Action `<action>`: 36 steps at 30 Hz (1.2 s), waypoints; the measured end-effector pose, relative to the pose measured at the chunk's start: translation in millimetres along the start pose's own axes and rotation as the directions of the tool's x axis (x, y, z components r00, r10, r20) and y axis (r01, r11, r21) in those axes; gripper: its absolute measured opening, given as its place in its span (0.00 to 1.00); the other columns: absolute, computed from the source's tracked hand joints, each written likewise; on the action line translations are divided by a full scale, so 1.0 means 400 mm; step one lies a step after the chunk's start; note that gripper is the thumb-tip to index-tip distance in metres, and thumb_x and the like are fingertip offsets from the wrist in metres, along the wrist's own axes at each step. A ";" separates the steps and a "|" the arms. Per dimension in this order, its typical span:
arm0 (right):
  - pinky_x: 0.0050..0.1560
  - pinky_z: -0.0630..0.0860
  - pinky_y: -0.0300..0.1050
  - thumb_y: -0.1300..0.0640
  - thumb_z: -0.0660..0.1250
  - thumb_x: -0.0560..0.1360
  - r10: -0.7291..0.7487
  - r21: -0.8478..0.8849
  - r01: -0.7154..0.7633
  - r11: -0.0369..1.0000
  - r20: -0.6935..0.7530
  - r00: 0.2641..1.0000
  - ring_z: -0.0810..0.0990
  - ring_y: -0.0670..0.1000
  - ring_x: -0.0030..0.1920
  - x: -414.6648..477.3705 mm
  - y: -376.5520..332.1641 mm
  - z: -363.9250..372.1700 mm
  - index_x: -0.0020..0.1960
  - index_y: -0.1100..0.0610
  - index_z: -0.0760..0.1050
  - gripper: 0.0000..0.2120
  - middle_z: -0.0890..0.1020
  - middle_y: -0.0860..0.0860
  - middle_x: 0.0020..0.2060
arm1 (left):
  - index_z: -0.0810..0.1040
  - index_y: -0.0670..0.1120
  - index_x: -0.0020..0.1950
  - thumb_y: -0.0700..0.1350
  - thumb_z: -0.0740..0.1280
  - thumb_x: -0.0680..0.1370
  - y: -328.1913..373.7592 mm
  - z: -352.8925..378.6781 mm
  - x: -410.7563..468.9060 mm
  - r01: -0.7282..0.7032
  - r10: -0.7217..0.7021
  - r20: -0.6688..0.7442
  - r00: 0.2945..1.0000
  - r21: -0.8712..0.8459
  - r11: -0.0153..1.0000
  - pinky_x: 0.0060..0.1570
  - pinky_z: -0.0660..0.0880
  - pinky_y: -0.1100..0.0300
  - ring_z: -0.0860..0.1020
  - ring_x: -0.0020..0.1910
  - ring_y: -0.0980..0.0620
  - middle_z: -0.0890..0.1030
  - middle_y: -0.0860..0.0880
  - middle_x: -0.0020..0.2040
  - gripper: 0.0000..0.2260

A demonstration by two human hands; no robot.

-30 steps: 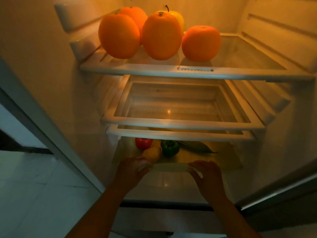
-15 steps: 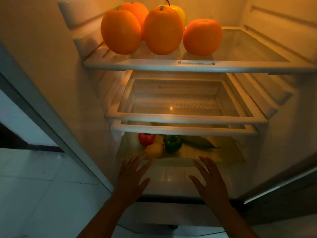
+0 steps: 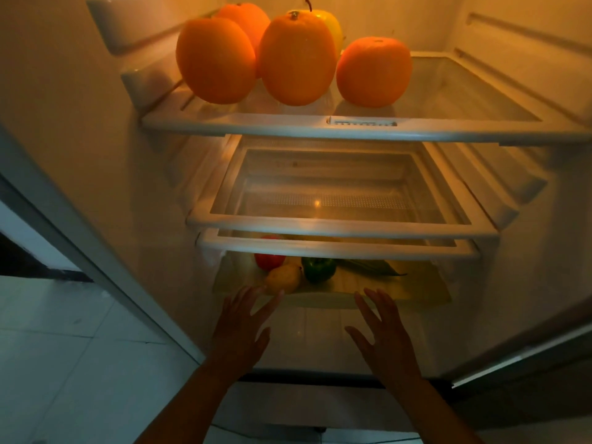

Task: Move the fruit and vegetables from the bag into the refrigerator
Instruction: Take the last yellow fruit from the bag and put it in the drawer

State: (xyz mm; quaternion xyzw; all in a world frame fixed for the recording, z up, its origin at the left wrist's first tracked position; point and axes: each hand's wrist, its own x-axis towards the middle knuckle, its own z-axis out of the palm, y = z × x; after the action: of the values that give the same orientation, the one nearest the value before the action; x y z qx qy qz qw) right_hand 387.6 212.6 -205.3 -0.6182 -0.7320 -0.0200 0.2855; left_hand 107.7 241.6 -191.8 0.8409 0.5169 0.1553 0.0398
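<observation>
Reaching toward the open refrigerator, both hands are spread flat with the fingers apart, and they hold nothing. The left hand has its fingertips at the front edge of the bottom drawer; if they touch it or not, I cannot tell. The right hand is just beside the same edge, also with an open palm. Inside this drawer lie a red tomato, a yellow lemon, a green pepper and a long dark green vegetable, all close together near the left side. Above the drawer are two shelves with white frames, one just over the other. On the top shelf stand four oranges, close together on the left half, and a yellow apple is behind them, partly hidden. At the left, outside the refrigerator, a pale tiled floor is visible.
</observation>
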 end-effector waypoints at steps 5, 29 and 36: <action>0.59 0.73 0.53 0.37 0.46 0.79 -0.003 -0.026 0.004 1.000 0.020 1.000 0.63 0.56 0.69 0.023 0.009 0.011 0.69 0.52 0.64 0.27 0.67 0.53 0.67 | 0.48 0.60 0.75 0.47 0.74 0.67 0.004 0.008 0.027 0.045 -0.045 0.019 0.999 -0.010 0.999 0.62 0.64 0.41 0.60 0.68 0.45 0.63 0.49 0.68 0.46; 0.61 0.69 0.49 0.34 0.47 0.77 0.081 -0.008 -0.081 0.997 0.139 0.987 0.60 0.53 0.71 0.029 -0.013 -0.016 0.71 0.51 0.63 0.30 0.70 0.55 0.69 | 0.39 0.64 0.73 0.47 0.74 0.67 0.007 -0.022 0.018 0.093 -0.090 0.083 0.992 -0.038 0.995 0.64 0.64 0.47 0.54 0.75 0.43 0.60 0.44 0.75 0.50; 0.64 0.68 0.45 0.41 0.63 0.74 0.214 0.142 -0.225 0.964 0.087 0.973 0.67 0.49 0.67 -0.037 -0.068 -0.048 0.67 0.55 0.70 0.27 0.72 0.55 0.67 | 0.47 0.58 0.75 0.50 0.66 0.75 -0.004 -0.056 -0.042 0.076 -0.053 0.139 0.989 -0.163 0.984 0.67 0.53 0.62 0.47 0.75 0.52 0.43 0.53 0.76 0.35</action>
State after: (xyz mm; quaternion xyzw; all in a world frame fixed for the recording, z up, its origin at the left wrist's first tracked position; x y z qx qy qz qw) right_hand 371.4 185.7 -186.8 -0.6726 -0.6680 0.0892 0.3057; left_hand 92.6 225.4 -174.5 0.8259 0.5251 0.1400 0.1505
